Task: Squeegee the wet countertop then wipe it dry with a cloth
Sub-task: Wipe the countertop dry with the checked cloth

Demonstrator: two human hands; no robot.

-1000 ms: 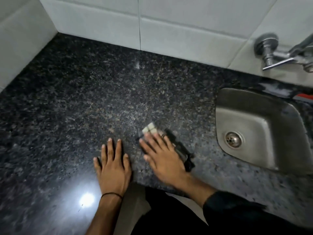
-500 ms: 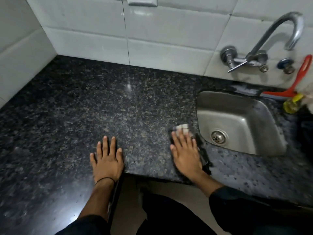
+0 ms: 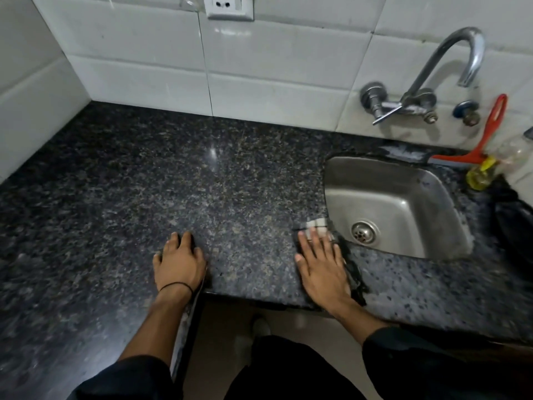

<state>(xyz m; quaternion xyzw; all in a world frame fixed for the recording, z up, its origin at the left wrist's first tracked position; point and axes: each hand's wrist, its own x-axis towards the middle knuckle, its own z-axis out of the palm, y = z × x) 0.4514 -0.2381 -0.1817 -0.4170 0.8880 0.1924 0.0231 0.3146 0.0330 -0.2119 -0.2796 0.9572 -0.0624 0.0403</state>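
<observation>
1. The dark speckled polished granite surface [image 3: 230, 180] runs from the near edge back to the white tiled wall [image 3: 277, 67]; nothing stands on its broad left and middle part.
2. The left hand [image 3: 178, 262] rests palm down near the front edge, a thin black band at the wrist, its grip empty with the fingers slightly curled on the stone.
3. The right hand [image 3: 323, 268] lies flat with fingers spread, its grip pressing down on a dark cloth with a pale checked corner [image 3: 350, 271]. The cloth lies just beside the front left corner of the sink, its pale corner showing past the fingertips.
4. The sunken stainless steel sink [image 3: 427, 192] holds only its round drain strainer [image 3: 364, 231].
5. Behind the sink, a red-handled squeegee [image 3: 487, 134] leans against the wall, its blade on the surface; a clear bottle with yellow liquid [image 3: 481, 174] lies beside it.
6. A curved chrome tap [image 3: 450, 53] is mounted on the wall above the sink, and a white socket [image 3: 230, 7] sits higher, further left.
</observation>
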